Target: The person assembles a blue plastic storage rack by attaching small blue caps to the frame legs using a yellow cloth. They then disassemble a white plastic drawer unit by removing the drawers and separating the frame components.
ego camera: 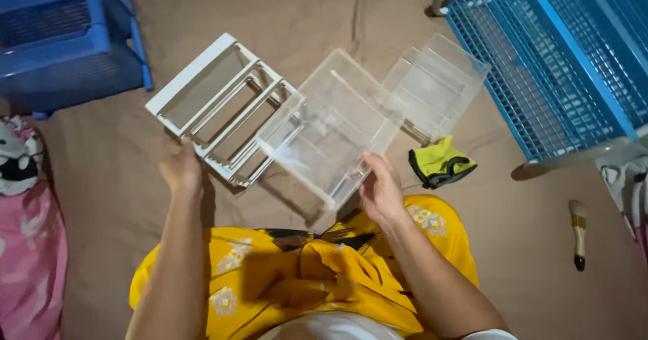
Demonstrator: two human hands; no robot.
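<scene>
Clear drawer [331,127], right hand [381,191] gripping its edge, left hand [181,168] clasping white frame [219,104]

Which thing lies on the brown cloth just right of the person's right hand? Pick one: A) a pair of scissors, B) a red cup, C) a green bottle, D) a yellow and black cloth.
D: a crumpled yellow and black cloth lies on the brown sheet beside the right hand, which holds the clear plastic drawer.

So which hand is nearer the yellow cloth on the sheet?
Right. The right hand grips the clear drawer just left of the yellow cloth. The left hand holds the white frame, far across.
</scene>
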